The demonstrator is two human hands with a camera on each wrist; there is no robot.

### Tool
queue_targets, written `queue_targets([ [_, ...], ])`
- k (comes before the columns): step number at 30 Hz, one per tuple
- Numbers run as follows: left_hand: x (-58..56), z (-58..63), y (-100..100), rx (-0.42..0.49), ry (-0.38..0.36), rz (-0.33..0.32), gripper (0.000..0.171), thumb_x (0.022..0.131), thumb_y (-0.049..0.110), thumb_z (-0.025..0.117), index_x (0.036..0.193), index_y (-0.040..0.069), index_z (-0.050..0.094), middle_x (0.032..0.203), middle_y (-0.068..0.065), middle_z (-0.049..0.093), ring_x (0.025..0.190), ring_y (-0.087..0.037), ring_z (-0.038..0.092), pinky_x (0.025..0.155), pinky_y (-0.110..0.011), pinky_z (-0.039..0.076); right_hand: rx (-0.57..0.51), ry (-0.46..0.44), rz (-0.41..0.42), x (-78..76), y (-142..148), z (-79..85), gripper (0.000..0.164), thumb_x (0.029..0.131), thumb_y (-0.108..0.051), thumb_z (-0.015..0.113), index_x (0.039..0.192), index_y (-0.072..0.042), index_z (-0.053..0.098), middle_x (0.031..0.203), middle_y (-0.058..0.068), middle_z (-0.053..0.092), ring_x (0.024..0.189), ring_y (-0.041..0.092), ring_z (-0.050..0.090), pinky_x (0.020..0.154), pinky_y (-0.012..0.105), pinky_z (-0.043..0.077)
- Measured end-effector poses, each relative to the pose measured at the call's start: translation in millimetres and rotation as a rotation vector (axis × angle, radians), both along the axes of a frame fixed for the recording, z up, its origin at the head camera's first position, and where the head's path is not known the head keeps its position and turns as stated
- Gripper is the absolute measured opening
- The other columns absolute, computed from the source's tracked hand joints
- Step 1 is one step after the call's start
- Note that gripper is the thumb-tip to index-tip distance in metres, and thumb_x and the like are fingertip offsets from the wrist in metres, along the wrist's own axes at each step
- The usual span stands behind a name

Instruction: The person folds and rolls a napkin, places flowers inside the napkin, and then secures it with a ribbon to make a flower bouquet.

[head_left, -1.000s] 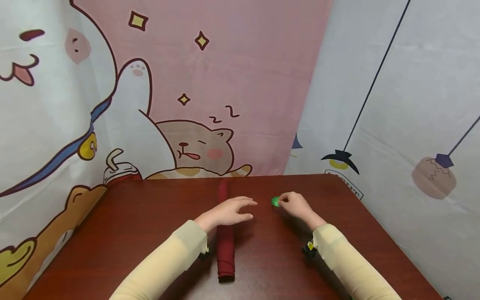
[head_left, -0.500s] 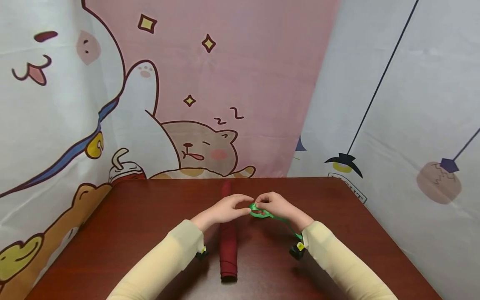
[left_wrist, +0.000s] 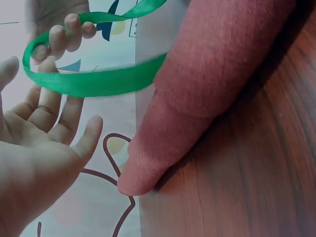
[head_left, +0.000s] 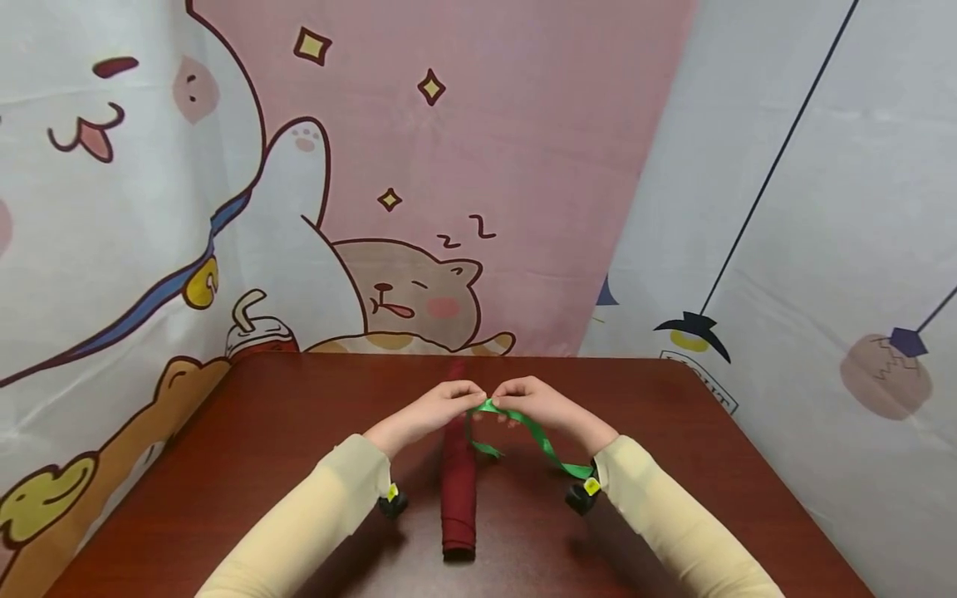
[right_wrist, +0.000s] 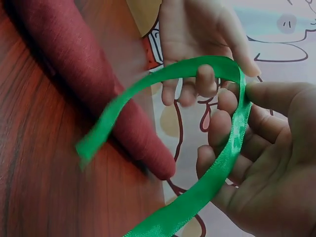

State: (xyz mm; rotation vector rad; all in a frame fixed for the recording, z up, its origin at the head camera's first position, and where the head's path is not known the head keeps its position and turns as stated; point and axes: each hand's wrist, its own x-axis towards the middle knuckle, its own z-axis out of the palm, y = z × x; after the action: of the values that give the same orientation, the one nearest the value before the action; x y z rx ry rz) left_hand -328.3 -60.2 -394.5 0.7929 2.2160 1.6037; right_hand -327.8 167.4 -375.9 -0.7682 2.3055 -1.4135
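A shiny green ribbon (head_left: 540,436) is held up above the table between both hands. My right hand (head_left: 549,407) pinches it between thumb and index finger. Facing it, my left hand (head_left: 437,409) pinches the same stretch at the fingertips. One tail hangs down past the right wrist; a shorter end dangles on the left side, as the right wrist view shows of the ribbon (right_wrist: 197,192). Below the hands lies a rolled dark red cloth (head_left: 459,498), lengthwise on the table. The left wrist view shows the cloth roll (left_wrist: 207,64) close beside the ribbon loop (left_wrist: 98,84).
The brown wooden table (head_left: 314,465) has its far edge against a cartoon-printed curtain (head_left: 538,166). More printed curtain (head_left: 785,249) stands along the right side. Dark wrist cameras hang under both cuffs.
My right hand has lifted the green ribbon and carried it left, above the cloth roll. The left hand, earlier spread with nothing in it, now pinches the ribbon. Its tails have dropped loose.
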Motion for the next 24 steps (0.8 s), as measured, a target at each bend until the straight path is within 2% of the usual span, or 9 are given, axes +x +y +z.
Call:
queue_targets([
  [3,0.9,-1.3,-5.2,0.03,-0.033,-0.017,0.028,0.1,0.028,0.055,0.104,0.003,0.066,0.092,-0.012,0.064,0.091,-0.024,0.061,0.092,-0.042,0.042,0.007,0.009,0.0,-0.6,-2.9,0.8,0.023,0.099,-0.02,0.056,0.102,-0.001,0.067,0.09,0.023,0.064,0.082,0.043,0.059,0.069,0.037,0.052],
  [6,1.9,-1.6,-10.0,0.044,-0.064,-0.026,0.024,0.099,0.026,0.057,0.097,0.005,0.066,0.081,-0.008,0.061,0.079,-0.019,0.059,0.084,-0.041,0.044,0.021,0.017,-0.005,-1.3,-6.1,1.1,0.022,0.098,-0.023,0.057,0.1,-0.003,0.068,0.089,0.025,0.062,0.074,0.036,0.058,0.064,0.034,0.05],
  [11,3.5,0.6,-16.7,0.089,-0.107,-0.051,0.017,0.098,0.02,0.057,0.087,0.009,0.061,0.069,-0.002,0.047,0.067,-0.017,0.047,0.068,-0.034,0.043,0.039,0.025,-0.002,-1.3,-13.3,2.1,0.021,0.098,-0.026,0.058,0.093,-0.008,0.069,0.077,0.023,0.056,0.063,0.026,0.049,0.057,0.032,0.042],
  [16,5.5,8.1,-22.5,0.131,-0.118,-0.072,0.015,0.099,0.018,0.056,0.086,0.009,0.059,0.065,0.001,0.035,0.061,-0.016,0.032,0.062,-0.03,0.031,0.032,0.022,0.012,-0.9,-20.4,4.0,0.028,0.099,-0.029,0.056,0.081,-0.008,0.062,0.06,0.008,0.042,0.054,0.022,0.037,0.054,0.032,0.034],
  [20,6.6,15.1,-30.4,0.099,-0.094,-0.055,0.014,0.098,0.019,0.057,0.089,0.009,0.06,0.063,0.002,0.032,0.058,-0.014,0.026,0.061,-0.03,0.028,0.026,0.001,-0.008,-0.3,-24.8,5.1,0.031,0.1,-0.029,0.054,0.076,-0.009,0.056,0.056,-0.001,0.035,0.052,0.019,0.031,0.053,0.033,0.03],
  [24,8.5,21.0,-41.5,0.03,-0.067,-0.01,0.017,0.098,0.022,0.058,0.091,0.006,0.06,0.064,0.002,0.034,0.059,-0.014,0.03,0.061,-0.031,0.029,0.023,-0.033,-0.064,0.5,-26.5,5.2,0.031,0.099,-0.029,0.054,0.075,-0.01,0.055,0.055,-0.003,0.032,0.05,0.015,0.029,0.051,0.031,0.029],
])
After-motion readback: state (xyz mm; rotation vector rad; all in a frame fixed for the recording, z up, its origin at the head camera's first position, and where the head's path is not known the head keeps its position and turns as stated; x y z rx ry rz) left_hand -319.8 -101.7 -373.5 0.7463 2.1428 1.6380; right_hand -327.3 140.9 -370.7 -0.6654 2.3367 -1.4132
